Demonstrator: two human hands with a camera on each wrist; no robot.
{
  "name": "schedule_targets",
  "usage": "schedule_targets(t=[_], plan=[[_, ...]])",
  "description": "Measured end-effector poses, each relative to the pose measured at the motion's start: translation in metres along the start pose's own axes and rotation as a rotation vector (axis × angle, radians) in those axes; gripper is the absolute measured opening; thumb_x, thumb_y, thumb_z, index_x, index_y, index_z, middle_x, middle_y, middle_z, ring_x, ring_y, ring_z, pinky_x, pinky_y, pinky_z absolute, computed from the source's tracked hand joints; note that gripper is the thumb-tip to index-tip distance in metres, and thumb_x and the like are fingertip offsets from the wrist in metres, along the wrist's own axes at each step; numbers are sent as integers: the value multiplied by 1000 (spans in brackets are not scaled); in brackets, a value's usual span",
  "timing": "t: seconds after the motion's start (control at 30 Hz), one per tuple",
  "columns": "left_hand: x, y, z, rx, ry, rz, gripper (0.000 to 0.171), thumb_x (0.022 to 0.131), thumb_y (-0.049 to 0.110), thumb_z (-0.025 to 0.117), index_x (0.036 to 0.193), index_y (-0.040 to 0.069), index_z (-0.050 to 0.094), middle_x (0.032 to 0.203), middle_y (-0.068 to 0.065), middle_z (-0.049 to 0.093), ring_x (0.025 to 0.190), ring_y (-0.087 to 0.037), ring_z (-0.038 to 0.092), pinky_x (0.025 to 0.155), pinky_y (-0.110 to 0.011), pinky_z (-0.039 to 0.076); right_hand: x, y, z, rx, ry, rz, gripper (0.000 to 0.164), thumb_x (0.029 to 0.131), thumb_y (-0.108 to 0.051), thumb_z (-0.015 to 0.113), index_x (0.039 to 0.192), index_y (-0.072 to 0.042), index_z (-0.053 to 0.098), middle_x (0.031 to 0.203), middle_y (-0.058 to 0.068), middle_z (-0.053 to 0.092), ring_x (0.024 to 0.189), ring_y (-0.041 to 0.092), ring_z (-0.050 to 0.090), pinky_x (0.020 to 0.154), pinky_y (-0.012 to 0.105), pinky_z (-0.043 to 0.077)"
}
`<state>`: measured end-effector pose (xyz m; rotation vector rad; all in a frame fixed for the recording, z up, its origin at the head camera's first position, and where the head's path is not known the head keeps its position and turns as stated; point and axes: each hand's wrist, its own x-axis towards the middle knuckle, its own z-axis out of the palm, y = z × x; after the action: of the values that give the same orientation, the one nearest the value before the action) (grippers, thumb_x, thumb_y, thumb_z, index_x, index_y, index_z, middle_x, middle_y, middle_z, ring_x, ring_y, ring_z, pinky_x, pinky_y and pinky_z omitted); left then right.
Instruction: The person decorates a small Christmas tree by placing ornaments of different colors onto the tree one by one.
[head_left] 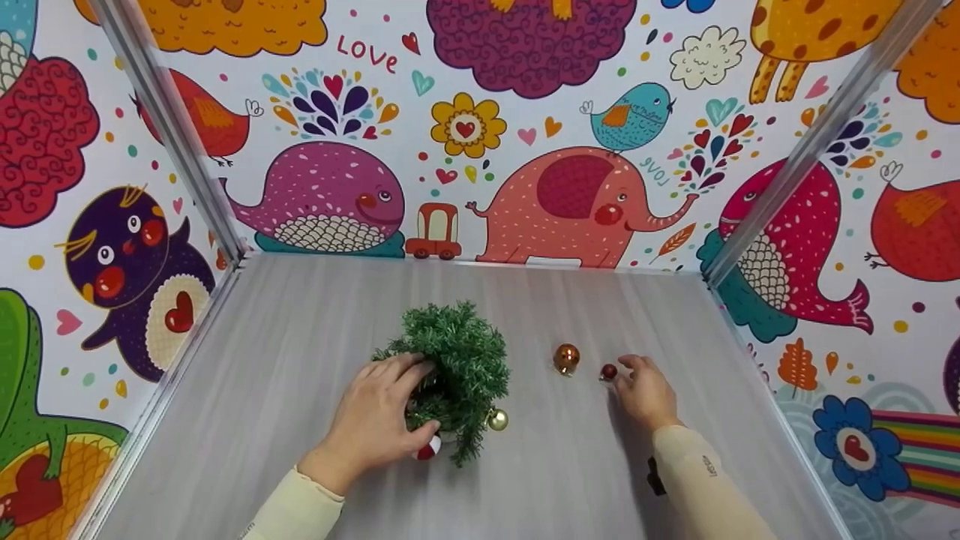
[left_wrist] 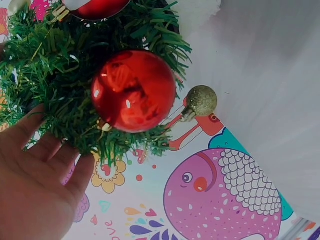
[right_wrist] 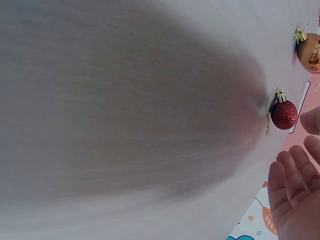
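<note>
A small artificial Christmas tree [head_left: 472, 345] with green branches stands left of the middle of the table. My left hand [head_left: 382, 409] touches its left side, the fingers lying among the branches in the left wrist view. A shiny red ball [left_wrist: 135, 90] hangs there, beside a small glittery gold ball [left_wrist: 201, 100]. Near my left thumb shows a red-and-white ornament [head_left: 429, 448]. My right hand [head_left: 646, 394] is right at a small glittery dark red ball [right_wrist: 284, 115] on the table, thumb and fingers apart. A larger copper-coloured ball [head_left: 567, 358] lies to its left.
The grey table [head_left: 300, 315] is bounded at the back and both sides by cartoon-printed walls [head_left: 465, 67]. Metal posts [head_left: 172, 127] stand at the back corners. A small black object [head_left: 655, 477] shows beside the right sleeve.
</note>
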<state>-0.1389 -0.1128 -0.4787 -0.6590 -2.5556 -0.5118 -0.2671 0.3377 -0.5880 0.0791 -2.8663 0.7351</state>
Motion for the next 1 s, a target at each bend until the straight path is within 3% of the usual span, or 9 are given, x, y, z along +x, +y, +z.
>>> schedule_targets(t=[0.4,0.67,1.0], plan=[[0,-1,-2,3,0,7,72,71,49,77,130,11,63,129,-10,61,116,-30,58,101,-49,43,6,3,3,-15,-42,-28,37,89,-10,66,125,-3,64,121,17,61,107,37,63,90,55,49],[-1,-1,-3,-3,-6,7,73,71,48,78,131,11,63,130,-9,61,117,-29,58,101,-48,42,6,1,7,-75,-9,-86,32,90,-11,70,121,-5,68,119,16,64,103,37,65,84,55,51],[-2,-1,-2,-7,10,21,74,70,50,77,131,10,63,129,-11,61,115,-30,59,99,-49,44,5,-2,11,-122,0,-72,28,89,-11,71,117,-7,72,115,14,66,102,36,65,82,55,52]])
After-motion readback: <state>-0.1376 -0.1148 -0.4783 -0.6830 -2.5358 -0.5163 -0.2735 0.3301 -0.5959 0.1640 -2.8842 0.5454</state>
